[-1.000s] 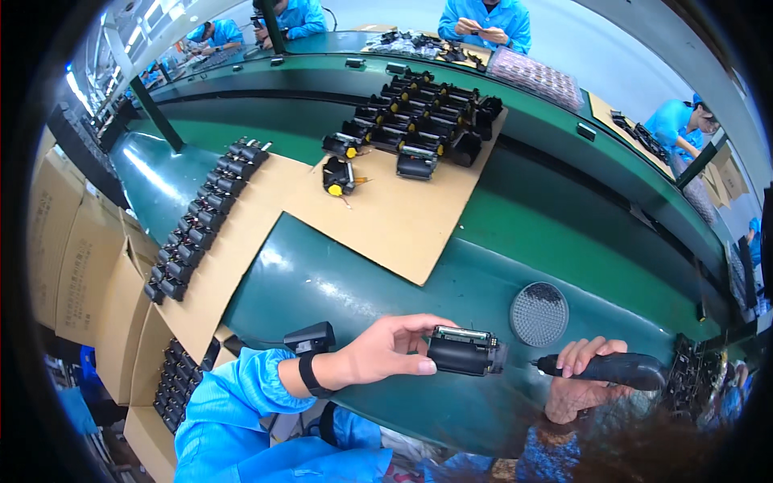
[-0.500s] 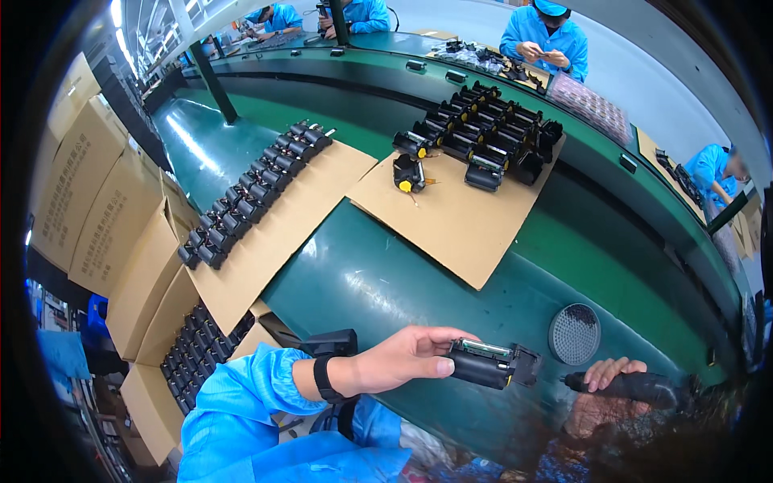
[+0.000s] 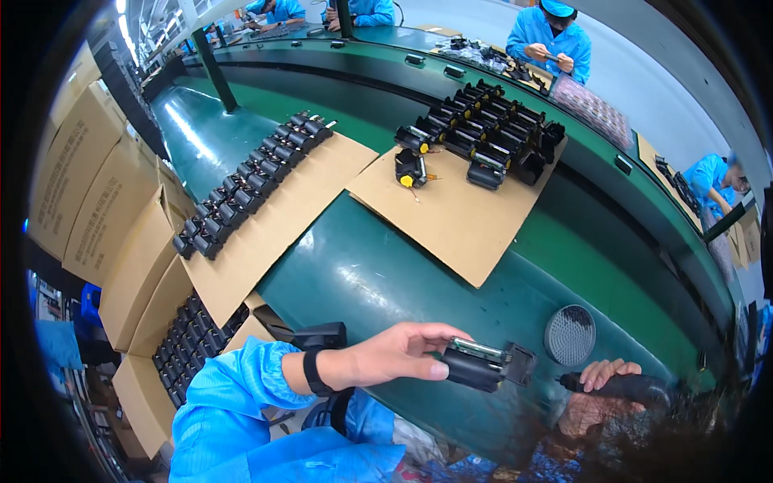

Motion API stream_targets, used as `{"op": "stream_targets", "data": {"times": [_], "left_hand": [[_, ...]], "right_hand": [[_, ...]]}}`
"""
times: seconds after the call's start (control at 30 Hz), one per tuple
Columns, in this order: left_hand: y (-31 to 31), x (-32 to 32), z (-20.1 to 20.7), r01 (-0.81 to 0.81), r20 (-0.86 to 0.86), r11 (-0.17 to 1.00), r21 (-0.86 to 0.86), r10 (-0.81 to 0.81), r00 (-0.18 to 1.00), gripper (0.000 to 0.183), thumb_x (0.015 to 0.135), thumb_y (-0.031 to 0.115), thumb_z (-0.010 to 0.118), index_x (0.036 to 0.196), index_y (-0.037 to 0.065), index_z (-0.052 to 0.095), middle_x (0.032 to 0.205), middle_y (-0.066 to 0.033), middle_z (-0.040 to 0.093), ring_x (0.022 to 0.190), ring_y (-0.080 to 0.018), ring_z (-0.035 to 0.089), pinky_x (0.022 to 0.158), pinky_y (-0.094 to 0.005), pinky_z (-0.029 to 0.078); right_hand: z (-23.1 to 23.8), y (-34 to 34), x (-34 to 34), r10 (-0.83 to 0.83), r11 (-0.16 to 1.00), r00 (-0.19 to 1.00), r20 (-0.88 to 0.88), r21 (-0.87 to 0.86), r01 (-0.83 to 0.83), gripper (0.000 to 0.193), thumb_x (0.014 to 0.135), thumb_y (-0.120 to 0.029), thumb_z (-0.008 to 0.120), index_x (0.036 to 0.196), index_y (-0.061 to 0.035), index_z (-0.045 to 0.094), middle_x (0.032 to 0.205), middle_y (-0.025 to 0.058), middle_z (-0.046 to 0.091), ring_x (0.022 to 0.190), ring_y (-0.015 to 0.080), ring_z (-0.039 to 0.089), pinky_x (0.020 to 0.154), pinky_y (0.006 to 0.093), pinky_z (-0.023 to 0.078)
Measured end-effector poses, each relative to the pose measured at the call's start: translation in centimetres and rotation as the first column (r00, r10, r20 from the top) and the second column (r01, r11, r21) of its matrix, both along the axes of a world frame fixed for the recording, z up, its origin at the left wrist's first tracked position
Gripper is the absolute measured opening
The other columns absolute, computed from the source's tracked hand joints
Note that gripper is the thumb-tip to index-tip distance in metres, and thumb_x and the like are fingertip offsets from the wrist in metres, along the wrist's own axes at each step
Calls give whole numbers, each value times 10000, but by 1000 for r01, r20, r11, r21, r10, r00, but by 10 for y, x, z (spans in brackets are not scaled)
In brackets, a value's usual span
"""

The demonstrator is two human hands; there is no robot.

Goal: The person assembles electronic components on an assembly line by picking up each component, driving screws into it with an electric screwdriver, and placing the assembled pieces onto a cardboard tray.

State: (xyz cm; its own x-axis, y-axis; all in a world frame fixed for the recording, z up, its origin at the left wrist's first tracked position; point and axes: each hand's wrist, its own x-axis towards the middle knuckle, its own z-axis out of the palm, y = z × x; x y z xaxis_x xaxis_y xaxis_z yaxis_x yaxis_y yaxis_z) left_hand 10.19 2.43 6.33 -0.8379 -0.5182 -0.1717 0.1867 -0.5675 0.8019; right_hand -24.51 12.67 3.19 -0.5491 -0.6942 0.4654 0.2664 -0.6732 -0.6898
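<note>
My left hand (image 3: pixel 394 354) holds a black printer-like module (image 3: pixel 475 366) by its left end, thumb in front and fingers behind. A silvery strip with a green edge runs along the module's top, and a black flap stands out at its right end. At the lower right, my right hand (image 3: pixel 604 396) is closed around a black electric screwdriver (image 3: pixel 636 388). The tool lies nearly level with its narrow tip toward the module, apart from it. Beyond the screwdriver is a round grey screw tray (image 3: pixel 570 336) with a dimpled surface and dark bits at its far side.
Rows of black modules (image 3: pixel 250 189) lie on a cardboard sheet (image 3: pixel 233 282) at left. More modules (image 3: pixel 491 129) stand on another cardboard sheet (image 3: pixel 451 233). An open carton (image 3: pixel 141 394) holds several more at lower left. Co-workers in blue sit beyond the green bench (image 3: pixel 354 274).
The left hand and module have shifted slightly left, with the view itself moving a little. Both hands keep their holds. The co-worker at the upper right has moved their hands slightly apart.
</note>
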Motion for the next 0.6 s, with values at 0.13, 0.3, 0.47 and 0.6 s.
{"op": "stream_targets", "data": {"times": [0.13,0.3,0.47,0.6], "left_hand": [[-14,47,14,0,359,849,-529,223,906,667,833,131,868,1439,91,589,1449,-119,517,1369,-260,506,1075,-423,471],[-3,87,-6,509,377,24,-861,702,605,602,768,53,767,1343,187,651,1499,-229,444,1380,-490,460,1051,-505,482],[12,87,-23,465,419,85,-881,596,685,560,800,-20,638,1335,145,629,1496,-226,432,1313,-431,515,989,-485,522],[18,97,-24,621,509,59,-782,635,581,667,831,254,760,1462,200,551,1522,-205,424,1344,-399,492,1002,-493,459]], "right_hand": [[2,6,3,-88,995,991,-96,37,92,759,905,-819,536,1062,-78,489,692,18,476,509,115,472,474,247,403],[-11,24,-7,-75,993,995,60,93,70,813,866,-898,447,1059,-121,588,710,70,554,565,200,493,547,332,413],[-16,17,-16,22,1000,997,74,2,-22,767,912,-836,469,1095,-98,575,731,94,582,576,223,535,563,360,456],[-1,13,-2,4,998,1000,6,62,-4,756,929,-828,435,1106,-106,571,758,89,590,602,216,541,611,365,468]]}}
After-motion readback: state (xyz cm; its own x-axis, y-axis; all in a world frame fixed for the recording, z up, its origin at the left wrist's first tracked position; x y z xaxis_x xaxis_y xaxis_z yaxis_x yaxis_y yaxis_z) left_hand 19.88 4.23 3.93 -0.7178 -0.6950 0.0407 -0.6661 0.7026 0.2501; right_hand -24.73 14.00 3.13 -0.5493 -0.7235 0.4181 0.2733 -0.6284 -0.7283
